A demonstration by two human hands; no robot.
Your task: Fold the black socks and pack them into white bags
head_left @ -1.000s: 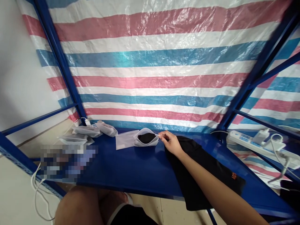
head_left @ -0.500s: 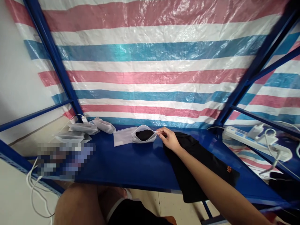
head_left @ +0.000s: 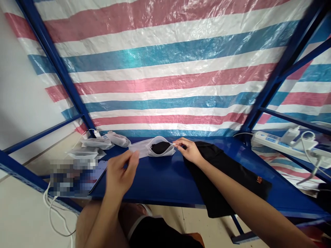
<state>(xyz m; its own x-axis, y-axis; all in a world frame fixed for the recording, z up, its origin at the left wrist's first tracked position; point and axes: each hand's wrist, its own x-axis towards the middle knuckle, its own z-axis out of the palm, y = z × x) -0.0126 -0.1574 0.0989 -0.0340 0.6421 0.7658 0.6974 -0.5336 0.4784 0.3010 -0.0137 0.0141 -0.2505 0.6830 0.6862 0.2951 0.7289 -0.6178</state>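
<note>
The right hand (head_left: 190,151) pinches the rim of the frosted white, open-mouthed pouch (head_left: 168,153) on the blue metal worktop (head_left: 160,179), best kept steady, while the curled left hand (head_left: 120,174), grip unclear, hangs nearby.

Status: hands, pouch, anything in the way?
Right hand pinching pouch at right end; left hand loosely open, no visible hold. Pouch open, black item inside. Garment under right forearm, clear of pouch.
</note>
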